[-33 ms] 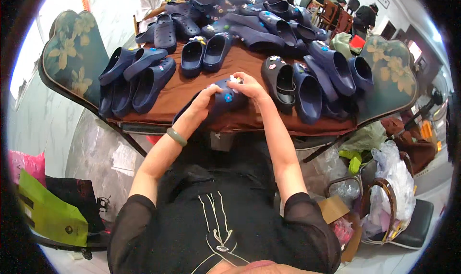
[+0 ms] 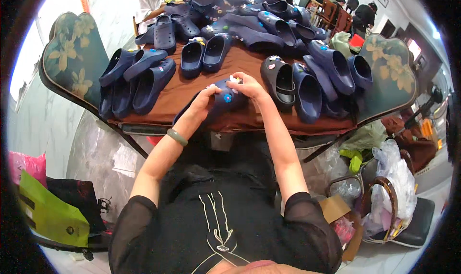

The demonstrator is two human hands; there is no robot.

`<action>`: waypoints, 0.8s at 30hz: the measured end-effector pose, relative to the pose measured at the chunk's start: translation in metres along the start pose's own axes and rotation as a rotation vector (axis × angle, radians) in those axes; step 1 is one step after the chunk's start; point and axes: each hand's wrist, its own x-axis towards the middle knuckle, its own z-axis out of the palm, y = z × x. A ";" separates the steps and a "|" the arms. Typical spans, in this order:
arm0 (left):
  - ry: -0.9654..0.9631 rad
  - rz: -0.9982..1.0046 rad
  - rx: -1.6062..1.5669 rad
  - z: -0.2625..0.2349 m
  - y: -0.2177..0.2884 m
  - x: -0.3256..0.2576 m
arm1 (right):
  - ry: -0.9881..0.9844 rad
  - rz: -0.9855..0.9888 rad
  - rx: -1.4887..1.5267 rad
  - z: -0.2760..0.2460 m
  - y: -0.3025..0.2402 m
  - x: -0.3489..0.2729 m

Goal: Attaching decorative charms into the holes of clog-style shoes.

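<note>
A navy clog [image 2: 222, 104] with a blue flower charm [image 2: 227, 97] and some pale charms on its toe is held over the table's near edge. My left hand [image 2: 204, 101] grips its left side, the fingers partly hidden behind the shoe. With thumb and fingers closed at the toe, my right hand [image 2: 246, 87] holds the shoe around a pale charm; how that charm sits in the shoe is hidden. Just right of my right hand is a black clog [image 2: 279, 82] with charms. A pair of navy clogs [image 2: 203, 55] stands beyond my hands.
Navy clogs [image 2: 137, 77] are stacked at the left of the brown-covered table [image 2: 192, 92], and more navy clogs [image 2: 331, 77] at the right. A large heap [image 2: 254, 26] fills the far side. Flowered chair backs [image 2: 72, 58] flank the table. Another person [image 2: 150, 7] is at far left.
</note>
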 end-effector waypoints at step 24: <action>-0.108 0.182 0.240 0.028 0.045 -0.027 | 0.298 -0.411 -0.680 -0.019 0.070 0.016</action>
